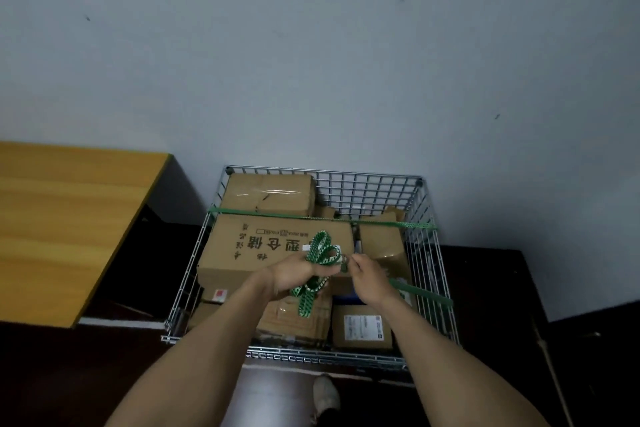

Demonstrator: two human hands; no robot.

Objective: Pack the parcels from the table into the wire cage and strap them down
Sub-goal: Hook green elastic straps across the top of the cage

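A wire cage (420,236) stands against the wall, filled with several cardboard parcels; the largest parcel (249,246) carries printed characters. One green strap (311,217) runs taut across the cage from the left rim to the right rim. My left hand (294,276) grips a bundle of looped green strap (320,250) above the parcels. My right hand (367,279) pinches the strap near a small metal buckle, and from it a length of strap (426,293) runs to the cage's right side.
A wooden table (65,225) stands left of the cage, its top bare. A labelled small box (363,328) lies at the cage's front right. My shoe (325,395) is on the dark floor in front of the cage. A thin stick (550,364) leans at right.
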